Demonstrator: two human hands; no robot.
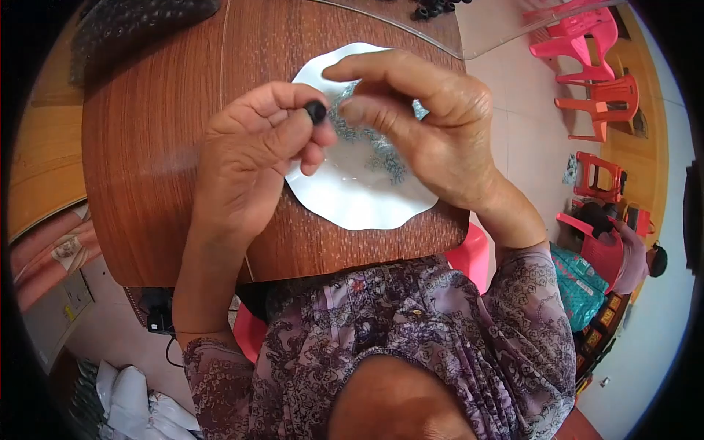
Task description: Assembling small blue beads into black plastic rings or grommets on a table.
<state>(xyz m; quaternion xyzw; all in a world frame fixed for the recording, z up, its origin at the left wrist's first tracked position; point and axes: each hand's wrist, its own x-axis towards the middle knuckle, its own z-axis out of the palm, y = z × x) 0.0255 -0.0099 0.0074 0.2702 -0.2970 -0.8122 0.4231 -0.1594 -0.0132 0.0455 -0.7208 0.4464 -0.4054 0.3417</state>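
We are pinching black bead (316,111) in left hand (253,158), thumb and forefinger closed on it, above white plate (345,202). Right hand (425,121) hovering just beside, fingertips (350,110) drawn together near bead; cannot tell whether this grip is holding anything. Plate sitting on brown table (147,147), carrying heap of small silvery springs (381,150). More black beads (433,9) lying at table's far edge. Red chairs (594,66) standing on floor at right.
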